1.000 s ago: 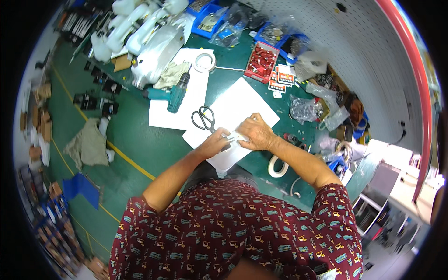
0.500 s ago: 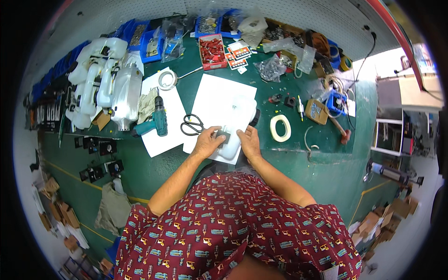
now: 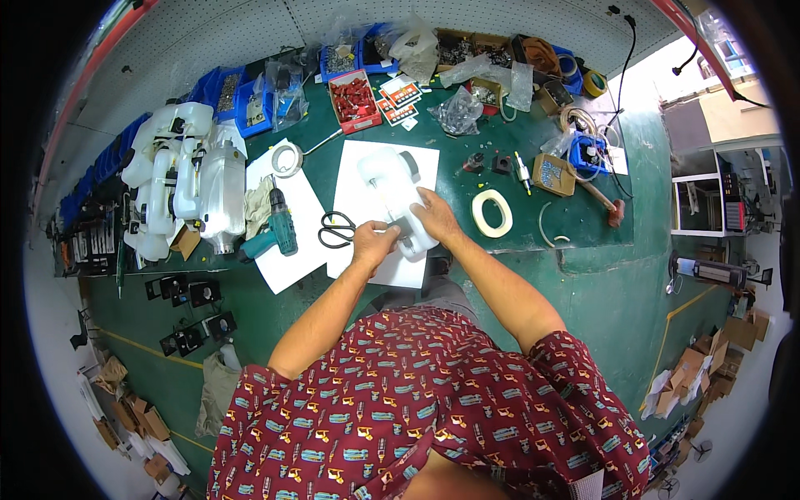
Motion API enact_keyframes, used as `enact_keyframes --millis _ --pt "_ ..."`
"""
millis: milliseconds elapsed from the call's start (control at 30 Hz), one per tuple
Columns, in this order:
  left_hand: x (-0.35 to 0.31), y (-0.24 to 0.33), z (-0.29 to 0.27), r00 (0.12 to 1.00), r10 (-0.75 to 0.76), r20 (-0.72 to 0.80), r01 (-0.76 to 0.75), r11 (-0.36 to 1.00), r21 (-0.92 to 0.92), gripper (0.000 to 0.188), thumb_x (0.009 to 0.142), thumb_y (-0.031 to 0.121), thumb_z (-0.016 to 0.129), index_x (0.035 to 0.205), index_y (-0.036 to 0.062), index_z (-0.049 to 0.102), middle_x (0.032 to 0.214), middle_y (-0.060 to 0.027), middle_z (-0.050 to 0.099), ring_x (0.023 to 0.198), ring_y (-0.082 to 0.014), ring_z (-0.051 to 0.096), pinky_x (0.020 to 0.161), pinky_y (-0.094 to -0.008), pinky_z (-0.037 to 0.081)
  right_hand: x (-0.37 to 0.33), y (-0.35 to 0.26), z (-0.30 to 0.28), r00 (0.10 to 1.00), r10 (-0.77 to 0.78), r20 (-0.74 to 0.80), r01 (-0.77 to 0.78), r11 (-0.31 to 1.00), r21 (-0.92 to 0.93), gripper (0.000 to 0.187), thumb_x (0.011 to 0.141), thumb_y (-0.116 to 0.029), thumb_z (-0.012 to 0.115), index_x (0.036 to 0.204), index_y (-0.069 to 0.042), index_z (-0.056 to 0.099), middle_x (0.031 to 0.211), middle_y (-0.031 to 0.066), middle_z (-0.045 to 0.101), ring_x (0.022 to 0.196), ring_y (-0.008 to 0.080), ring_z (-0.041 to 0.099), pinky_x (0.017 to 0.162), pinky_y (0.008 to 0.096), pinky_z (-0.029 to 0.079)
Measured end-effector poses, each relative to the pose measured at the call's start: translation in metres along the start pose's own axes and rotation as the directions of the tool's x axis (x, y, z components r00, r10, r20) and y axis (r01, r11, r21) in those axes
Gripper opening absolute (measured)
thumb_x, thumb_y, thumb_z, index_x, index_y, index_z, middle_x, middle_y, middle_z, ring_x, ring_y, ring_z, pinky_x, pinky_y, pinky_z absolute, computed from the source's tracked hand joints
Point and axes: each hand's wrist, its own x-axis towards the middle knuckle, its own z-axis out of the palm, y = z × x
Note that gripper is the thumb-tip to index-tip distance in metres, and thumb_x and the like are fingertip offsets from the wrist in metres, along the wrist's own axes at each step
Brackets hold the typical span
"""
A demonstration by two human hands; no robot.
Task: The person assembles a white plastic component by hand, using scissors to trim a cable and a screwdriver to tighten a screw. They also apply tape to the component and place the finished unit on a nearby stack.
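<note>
A translucent white plastic tank (image 3: 387, 177) with a dark cap (image 3: 411, 162) lies on a white sheet (image 3: 350, 171), its lower end toward me. My left hand (image 3: 375, 242) is closed at the tank's near left side, its fingertips on a small dark grey piece (image 3: 403, 226) against the plastic. My right hand (image 3: 437, 218) grips the tank's right side, fingers bent over its edge. Black-handled scissors (image 3: 335, 230) lie just left of my left hand. The underside of the tank is hidden.
Left stand a green cordless drill (image 3: 282, 225), a tape roll (image 3: 287, 159) and several white tanks (image 3: 164, 179). A cream tape roll (image 3: 492, 213) and a hammer (image 3: 614, 212) lie right. A box of red parts (image 3: 354, 101) and blue bins (image 3: 252, 111) stand behind.
The tank has turned, its capped end swinging left and away. My right hand has moved up along its side, while my left hand keeps at the grey piece. The view has shifted slightly.
</note>
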Motion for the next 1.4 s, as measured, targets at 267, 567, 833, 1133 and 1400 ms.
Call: enact_keyframes --millis 267,567,833,1133,1400 --pt "0.010 0.007 0.010 0.996 -0.066 -0.061 0.059 0.991 -0.119 0.024 0.092 0.013 0.079 0.100 -0.0032 0.063 0.087 -0.0122 0.071 0.066 -0.0167 0.069 0.058 -0.0263 0.060 0.016 -0.008 -0.010 0.995 -0.060 0.076 0.066 0.995 -0.079 0.065 0.095 -0.032 0.066 0.148 0.004 0.053 0.144 0.0286 0.060 0.135 0.0387 0.058 0.115 0.0405 0.042" --pt "0.017 0.011 0.015 0.991 -0.067 -0.114 0.051 0.989 -0.135 0.032 0.093 0.018 0.079 0.108 -0.0039 0.060 0.086 -0.0124 0.071 0.065 -0.0180 0.069 0.058 -0.0286 0.060 0.010 -0.025 -0.019 0.988 0.049 0.148 -0.050 0.999 0.004 0.075 0.093 -0.037 0.071 0.152 0.004 0.049 0.147 0.0289 0.057 0.138 0.0354 0.056 0.115 0.0388 0.042" --pt "0.025 0.006 0.008 0.997 -0.071 0.011 0.072 0.984 -0.161 0.032 0.100 0.025 0.073 0.087 -0.0027 0.065 0.071 -0.0092 0.066 0.056 -0.0167 0.062 0.049 -0.0294 0.051 0.005 -0.020 -0.015 0.989 0.061 0.132 -0.055 0.997 -0.050 0.093 0.081 -0.035 0.084 0.158 -0.002 0.042 0.148 0.0269 0.057 0.137 0.0360 0.057 0.114 0.0393 0.044" --pt "0.024 0.006 0.011 0.999 -0.038 -0.012 0.035 0.982 -0.185 0.032 0.101 0.028 0.072 0.100 -0.0044 0.067 0.080 -0.0073 0.066 0.062 -0.0169 0.064 0.054 -0.0286 0.053 -0.009 0.011 -0.030 0.957 0.006 -0.292 -0.010 1.000 -0.011 0.056 0.088 -0.030 0.076 0.133 0.002 0.066 0.129 0.0236 0.069 0.121 0.0374 0.065 0.106 0.0447 0.049" --pt "0.012 -0.002 0.005 0.997 -0.079 0.016 0.080 0.944 -0.319 0.038 0.106 0.033 0.062 0.112 -0.0040 0.067 0.091 -0.0080 0.069 0.073 -0.0141 0.066 0.068 -0.0284 0.061 -0.066 0.068 -0.102 0.888 -0.104 -0.448 -0.232 0.741 -0.631 0.059 0.079 -0.028 0.085 0.131 -0.011 0.063 0.127 0.0104 0.063 0.123 0.0328 0.053 0.102 0.0494 0.040"
